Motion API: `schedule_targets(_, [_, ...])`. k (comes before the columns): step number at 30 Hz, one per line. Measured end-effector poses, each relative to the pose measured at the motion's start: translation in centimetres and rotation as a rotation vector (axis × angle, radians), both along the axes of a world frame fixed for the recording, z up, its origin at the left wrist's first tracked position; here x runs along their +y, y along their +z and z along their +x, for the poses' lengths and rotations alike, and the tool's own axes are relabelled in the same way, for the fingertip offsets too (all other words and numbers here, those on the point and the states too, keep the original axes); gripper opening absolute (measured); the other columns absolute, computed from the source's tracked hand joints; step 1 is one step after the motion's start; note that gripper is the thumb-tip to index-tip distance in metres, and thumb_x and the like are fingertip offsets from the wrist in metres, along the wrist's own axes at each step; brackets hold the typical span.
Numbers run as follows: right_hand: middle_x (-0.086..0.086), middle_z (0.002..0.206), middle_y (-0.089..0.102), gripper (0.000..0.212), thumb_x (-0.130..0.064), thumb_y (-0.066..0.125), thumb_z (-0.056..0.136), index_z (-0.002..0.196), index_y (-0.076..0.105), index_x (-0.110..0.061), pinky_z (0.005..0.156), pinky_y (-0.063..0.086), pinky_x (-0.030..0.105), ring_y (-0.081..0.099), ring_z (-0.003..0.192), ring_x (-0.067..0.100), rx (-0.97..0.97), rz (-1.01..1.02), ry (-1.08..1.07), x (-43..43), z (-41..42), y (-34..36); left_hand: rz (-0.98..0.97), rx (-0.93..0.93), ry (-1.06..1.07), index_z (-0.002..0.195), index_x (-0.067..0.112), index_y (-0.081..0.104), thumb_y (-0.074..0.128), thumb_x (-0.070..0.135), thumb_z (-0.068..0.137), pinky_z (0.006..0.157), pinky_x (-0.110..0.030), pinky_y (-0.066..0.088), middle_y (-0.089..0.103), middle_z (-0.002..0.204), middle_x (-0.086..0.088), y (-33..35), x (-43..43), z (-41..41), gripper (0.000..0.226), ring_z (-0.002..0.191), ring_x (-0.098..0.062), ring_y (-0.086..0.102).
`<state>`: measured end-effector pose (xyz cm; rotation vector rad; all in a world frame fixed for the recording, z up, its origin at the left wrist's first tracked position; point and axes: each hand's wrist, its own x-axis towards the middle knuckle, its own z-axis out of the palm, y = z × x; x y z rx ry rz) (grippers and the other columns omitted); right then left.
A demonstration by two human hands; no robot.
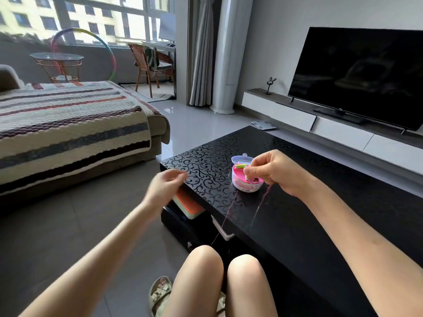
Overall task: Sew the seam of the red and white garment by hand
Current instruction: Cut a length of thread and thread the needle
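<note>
Hands: right hand (pixel 272 172) pinches thread (pixel 268 191) over sewing box (pixel 245 189); left hand (pixel 164 186), grip unclear, off table (pixel 206 175) edge

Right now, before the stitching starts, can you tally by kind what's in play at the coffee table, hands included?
Hands: 2, left hand and right hand
Sewing kit box: 1
Dark red thread: 1, hanging from the right hand
Red and white garment: 0, not in view
Total: 4
</note>
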<state>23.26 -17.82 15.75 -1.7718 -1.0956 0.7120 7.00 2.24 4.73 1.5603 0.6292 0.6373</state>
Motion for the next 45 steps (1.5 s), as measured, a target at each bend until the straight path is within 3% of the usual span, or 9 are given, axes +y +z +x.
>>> schedule_targets(3, [0.039, 0.083, 0.06, 0.024, -0.025, 0.076, 0.078, 0.058, 0.07, -0.014, 0.047, 0.023, 0.026, 0.047, 0.064, 0.042, -0.052, -0.035, 0.024, 1.3, -0.7, 0.7, 0.034, -0.172, -0.288, 0.107, 0.014, 0.066, 0.05, 0.022, 0.098, 0.095, -0.021, 0.047, 0.071, 0.106, -0.005, 6.2, -7.2, 0.8, 0.02, 0.103, -0.013, 0.065])
schedule_targets(7, [0.011, 0.055, 0.049, 0.023, -0.027, 0.079, 0.071, 0.059, 0.069, -0.01, 0.052, 0.023, 0.03, 0.033, 0.053, 0.026, 0.007, 0.018, 0.036, 2.0, -1.2, 1.6, -0.18, -0.191, -0.405, 0.095, 0.013, 0.059, 0.034, 0.035, 0.102, 0.076, -0.032, 0.053, 0.066, 0.076, -0.005, 7.1, -9.3, 2.5, 0.034, 0.073, -0.019, 0.064])
schedule_targets(9, [0.015, 0.061, 0.051, 0.021, -0.026, 0.078, 0.072, 0.061, 0.07, -0.01, 0.052, 0.024, 0.03, 0.033, 0.058, 0.028, -0.004, 0.016, 0.029, 1.9, -1.1, 1.9, -0.188, -0.185, -0.412, 0.084, 0.013, 0.056, 0.032, 0.042, 0.101, 0.058, -0.023, 0.04, 0.05, 0.057, 0.003, 7.3, -9.6, 3.0, 0.042, 0.054, -0.012, 0.046])
schedule_targets(12, [0.021, 0.069, 0.051, 0.022, -0.027, 0.076, 0.076, 0.065, 0.071, -0.008, 0.046, 0.024, 0.026, 0.031, 0.051, 0.024, -0.026, -0.022, 0.013, 1.4, -0.9, 1.9, -0.256, -0.2, -0.436, 0.072, 0.013, 0.053, 0.041, 0.033, 0.101, 0.048, -0.021, 0.02, 0.032, 0.061, 0.001, 6.6, -8.6, 3.3, 0.037, 0.051, -0.009, 0.024])
schedule_targets(16, [0.011, 0.057, 0.039, 0.023, -0.021, 0.072, 0.083, 0.064, 0.071, -0.008, 0.04, 0.021, 0.02, 0.023, 0.046, 0.016, 0.024, -0.078, 0.056, 0.5, -0.7, 1.4, -0.296, -0.236, -0.353, 0.062, 0.014, 0.051, 0.05, 0.007, 0.097, 0.043, -0.017, 0.021, 0.033, 0.06, -0.001, 6.7, -7.2, 3.2, 0.036, 0.045, -0.007, 0.024])
schedule_targets(25, [0.001, 0.044, 0.04, 0.049, -0.031, 0.07, 0.076, 0.083, 0.062, 0.017, 0.046, 0.028, 0.024, 0.031, 0.042, 0.012, 0.011, -0.085, 0.073, -2.9, 0.8, 0.6, -0.296, -0.211, -0.133, 0.063, 0.009, 0.045, 0.047, 0.001, 0.097, 0.041, -0.017, 0.018, 0.036, 0.054, 0.002, 6.4, -2.3, 0.1, 0.035, 0.038, -0.004, 0.024])
schedule_targets(35, [0.011, 0.056, 0.059, 0.034, -0.02, 0.067, 0.083, 0.093, 0.068, 0.012, 0.048, 0.041, 0.021, 0.049, 0.05, 0.016, 0.051, -0.061, 0.152, -5.2, 2.1, 0.8, -0.218, -0.219, 0.035, 0.065, 0.007, 0.043, 0.042, 0.002, 0.099, 0.036, -0.015, 0.018, 0.034, 0.043, 0.006, 7.6, -0.2, -4.8, 0.034, 0.033, -0.003, 0.023])
schedule_targets(39, [0.027, 0.076, 0.066, 0.044, -0.029, 0.068, 0.078, 0.101, 0.068, 0.009, 0.058, 0.051, 0.027, 0.061, 0.062, 0.023, 0.086, 0.006, 0.175, -5.3, 2.2, 0.9, -0.188, -0.205, 0.091, 0.065, 0.007, 0.043, 0.044, 0.004, 0.099, 0.039, -0.016, 0.017, 0.027, 0.047, 0.004, 7.6, 0.3, -6.6, 0.034, 0.035, -0.004, 0.021])
schedule_targets(45, [0.027, 0.081, 0.069, 0.023, -0.01, 0.062, 0.083, 0.1, 0.057, 0.005, 0.058, 0.057, 0.03, 0.069, 0.067, 0.03, 0.286, 0.196, 0.079, -4.4, 2.4, 0.7, -0.173, -0.193, 0.187, 0.066, 0.008, 0.042, 0.042, 0.003, 0.099, 0.036, -0.013, 0.019, 0.032, 0.05, 0.003, 7.2, 0.7, -9.3, 0.034, 0.034, -0.003, 0.023])
